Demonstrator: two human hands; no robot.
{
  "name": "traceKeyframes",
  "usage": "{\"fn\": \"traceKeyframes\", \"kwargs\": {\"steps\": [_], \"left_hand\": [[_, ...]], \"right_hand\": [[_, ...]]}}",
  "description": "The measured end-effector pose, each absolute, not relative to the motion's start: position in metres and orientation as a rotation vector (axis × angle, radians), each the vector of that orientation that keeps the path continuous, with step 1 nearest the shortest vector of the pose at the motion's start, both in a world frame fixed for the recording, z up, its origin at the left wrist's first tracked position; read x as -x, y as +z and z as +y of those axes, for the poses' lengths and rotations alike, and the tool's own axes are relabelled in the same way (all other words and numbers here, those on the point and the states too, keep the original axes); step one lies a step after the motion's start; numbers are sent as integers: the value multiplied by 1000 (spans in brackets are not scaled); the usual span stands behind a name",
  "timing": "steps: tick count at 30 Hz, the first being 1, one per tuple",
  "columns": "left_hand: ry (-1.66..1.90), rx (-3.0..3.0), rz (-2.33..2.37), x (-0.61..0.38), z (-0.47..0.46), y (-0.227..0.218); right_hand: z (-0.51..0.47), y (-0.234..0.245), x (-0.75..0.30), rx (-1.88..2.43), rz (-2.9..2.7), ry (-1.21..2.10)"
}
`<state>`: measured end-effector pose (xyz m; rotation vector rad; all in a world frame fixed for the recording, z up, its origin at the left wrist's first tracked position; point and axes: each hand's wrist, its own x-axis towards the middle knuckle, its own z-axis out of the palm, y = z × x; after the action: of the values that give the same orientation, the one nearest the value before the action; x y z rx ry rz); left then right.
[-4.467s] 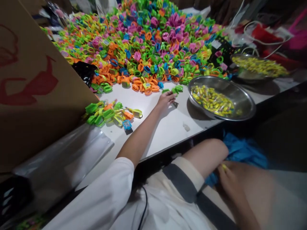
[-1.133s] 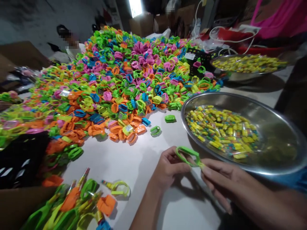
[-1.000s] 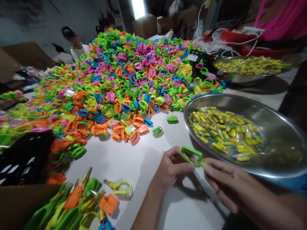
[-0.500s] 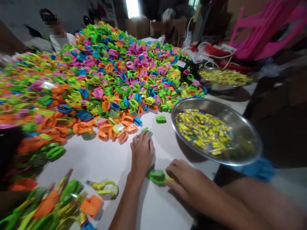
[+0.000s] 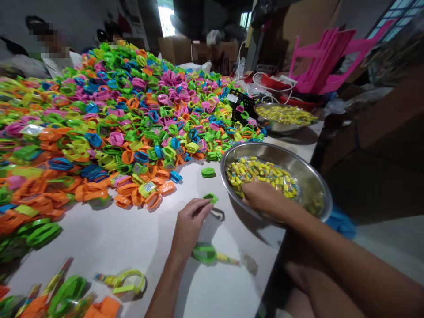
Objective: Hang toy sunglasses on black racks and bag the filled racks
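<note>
My left hand [image 5: 192,221] is closed in a pinch on a green plastic toy watch [image 5: 211,198], held just above the white table. My right hand [image 5: 260,196] reaches over the near rim of a steel bowl [image 5: 313,176], its fingers curled down among small yellow wrapped candy tubes [image 5: 265,170]. What those fingers grip is hidden. Below my left hand, another green toy watch [image 5: 204,253] lies with a yellow candy tube [image 5: 228,259] joined to its right end. One more green toy watch [image 5: 208,172] sits alone, left of the bowl.
A huge heap of colourful toy watches [image 5: 132,115] covers the table's far and left side. Watches with tubes [image 5: 66,293] lie at the near left, beside a yellow one [image 5: 127,282]. A second bowl [image 5: 285,128] stands farther back. The table's edge [image 5: 273,274] runs along the right.
My right hand has left the green watch with the tube and moved up and right into the bowl. My left hand has lifted a green watch off the table. The view has shifted right.
</note>
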<state>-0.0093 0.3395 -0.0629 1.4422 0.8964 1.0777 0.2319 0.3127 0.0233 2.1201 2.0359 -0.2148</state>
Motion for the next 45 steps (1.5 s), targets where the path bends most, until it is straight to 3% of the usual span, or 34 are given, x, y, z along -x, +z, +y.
{"fn": "traceKeyframes", "kwargs": {"steps": [9,15,23,31,38,45], "left_hand": [[1040,-1307,839,7,329,-60],[1487,-1692,867,5,323,-55],[1580,-1950,742,5,322,-57],[1604,-2007,685,4,320,-56],[1583,-2055,690,5,319,-56],[1562,-2096,656,6,315,-54]], "right_hand": [[256,47,-237,-2495,2438,-362],[230,54,-193,-2135,2999,-384],[241,27,-167,-2337,2552,-357],[244,23,-158,-2376,2605,-683],[246,19,-161,-2406,2600,-686],[252,23,-168,-2556,2420,-1218]]}}
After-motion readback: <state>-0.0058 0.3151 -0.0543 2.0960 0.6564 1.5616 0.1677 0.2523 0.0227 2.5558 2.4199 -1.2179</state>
